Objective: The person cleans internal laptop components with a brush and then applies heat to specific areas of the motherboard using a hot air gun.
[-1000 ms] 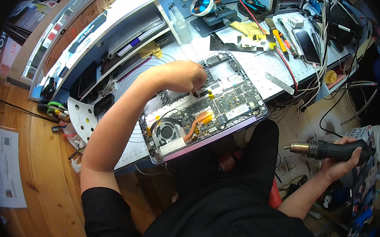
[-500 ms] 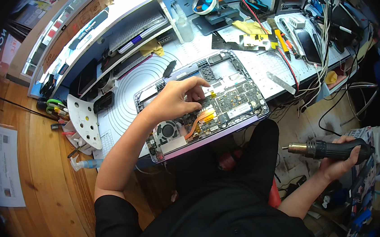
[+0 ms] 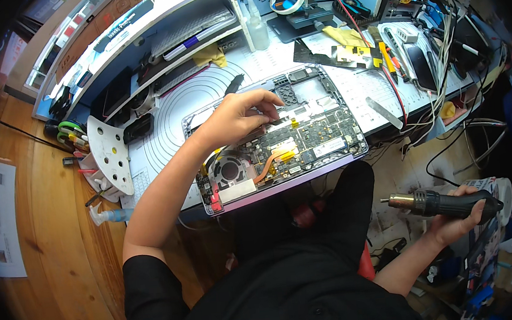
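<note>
An opened laptop (image 3: 320, 127) lies tilted on the bench in front of me, its circuit board, fan (image 3: 230, 172) and copper heat pipe (image 3: 268, 164) exposed. Over the upper middle of the board is my left hand (image 3: 245, 117), thumb and fingertips brought together in a pinch. Whatever lies between those fingertips is too small to make out. My right hand (image 3: 464, 206) is wrapped round the black handle of a hot air gun (image 3: 430, 201), held low at the right, away from the laptop. Its metal nozzle points left. Pieces of yellow tape (image 3: 287, 155) stick to the board.
Behind the laptop stand a shelf (image 3: 234, 15) and a clear bottle (image 3: 258, 30). A metal ruler (image 3: 384, 112), a yellow-handled tool (image 3: 387, 58), a phone (image 3: 422, 67) and tangled cables crowd the right. A perforated white holder (image 3: 109, 154) and a spray bottle (image 3: 111, 214) sit left.
My left thumb and fingers have closed into a pinch, and the hand sits slightly farther up over the board. The right hand keeps the hot air gun in about the same place.
</note>
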`<state>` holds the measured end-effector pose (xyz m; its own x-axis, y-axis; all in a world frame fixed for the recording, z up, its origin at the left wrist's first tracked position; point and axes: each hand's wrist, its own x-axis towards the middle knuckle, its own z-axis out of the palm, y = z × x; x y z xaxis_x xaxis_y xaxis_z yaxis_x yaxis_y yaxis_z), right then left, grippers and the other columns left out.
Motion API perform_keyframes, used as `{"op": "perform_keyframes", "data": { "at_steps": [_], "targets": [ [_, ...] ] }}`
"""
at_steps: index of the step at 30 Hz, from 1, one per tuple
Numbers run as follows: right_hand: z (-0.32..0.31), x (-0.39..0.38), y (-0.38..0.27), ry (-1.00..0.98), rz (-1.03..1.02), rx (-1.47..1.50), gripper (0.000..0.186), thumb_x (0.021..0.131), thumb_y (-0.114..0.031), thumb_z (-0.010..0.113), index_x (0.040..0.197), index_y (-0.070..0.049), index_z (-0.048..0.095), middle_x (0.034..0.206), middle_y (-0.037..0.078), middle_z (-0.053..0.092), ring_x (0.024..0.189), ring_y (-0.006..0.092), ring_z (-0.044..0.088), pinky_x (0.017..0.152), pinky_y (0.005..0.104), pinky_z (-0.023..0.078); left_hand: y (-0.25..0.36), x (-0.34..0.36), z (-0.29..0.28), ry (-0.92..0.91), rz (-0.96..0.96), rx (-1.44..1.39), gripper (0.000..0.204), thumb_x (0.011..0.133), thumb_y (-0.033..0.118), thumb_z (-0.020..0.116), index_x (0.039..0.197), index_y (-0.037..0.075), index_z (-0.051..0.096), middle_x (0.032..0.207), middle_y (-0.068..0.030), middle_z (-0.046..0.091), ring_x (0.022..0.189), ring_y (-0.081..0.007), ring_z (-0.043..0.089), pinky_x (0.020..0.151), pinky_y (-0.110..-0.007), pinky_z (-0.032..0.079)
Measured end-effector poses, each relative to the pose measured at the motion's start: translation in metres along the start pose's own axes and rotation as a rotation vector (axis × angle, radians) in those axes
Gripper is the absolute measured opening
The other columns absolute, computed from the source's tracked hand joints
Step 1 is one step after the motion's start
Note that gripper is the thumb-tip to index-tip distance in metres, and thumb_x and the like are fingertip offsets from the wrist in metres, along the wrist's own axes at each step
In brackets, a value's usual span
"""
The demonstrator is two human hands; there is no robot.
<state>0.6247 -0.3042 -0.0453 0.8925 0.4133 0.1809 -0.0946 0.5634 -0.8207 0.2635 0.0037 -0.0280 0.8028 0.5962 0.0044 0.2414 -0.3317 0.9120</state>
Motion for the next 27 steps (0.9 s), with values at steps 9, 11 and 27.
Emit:
{"op": "perform_keyframes", "data": {
  "at_steps": [9,11,27],
  "targets": [
    [0.006,0.0,0.002,0.028,-0.02,-0.077,0.05,0.094,-0.052,0.061,0.105,-0.004,0.056,0.083,0.007,0.052,0.071,0.0146,0.046,0.067,0.0271,0.04,-0.003,0.001,-0.002,-0.017,-0.039,-0.045,0.032,0.081,-0.004,0.073,0.112,0.0,0.07,0.098,-0.0088,0.075,0.096,-0.0149,0.071,0.087,-0.03,0.055],
    [0.009,-0.001,0.001,0.031,-0.014,-0.072,0.05,0.094,-0.052,0.061,0.105,-0.004,0.056,0.083,0.007,0.052,0.071,0.0145,0.046,0.067,0.0268,0.039,-0.003,0.001,-0.002,-0.011,-0.051,-0.053,0.031,0.08,-0.002,0.075,0.111,0.0,0.071,0.097,-0.0079,0.075,0.096,-0.0143,0.071,0.086,-0.029,0.054],
    [0.009,0.0,-0.002,-0.018,-0.025,-0.091,0.05,0.093,-0.051,0.063,0.105,-0.003,0.057,0.084,0.008,0.053,0.072,0.0151,0.047,0.068,0.0269,0.039,0.003,-0.005,0.007,0.028,-0.026,-0.171,0.032,0.081,-0.001,0.078,0.112,0.002,0.072,0.1,-0.0074,0.074,0.095,-0.0139,0.07,0.089,-0.029,0.056]
  ]
}}
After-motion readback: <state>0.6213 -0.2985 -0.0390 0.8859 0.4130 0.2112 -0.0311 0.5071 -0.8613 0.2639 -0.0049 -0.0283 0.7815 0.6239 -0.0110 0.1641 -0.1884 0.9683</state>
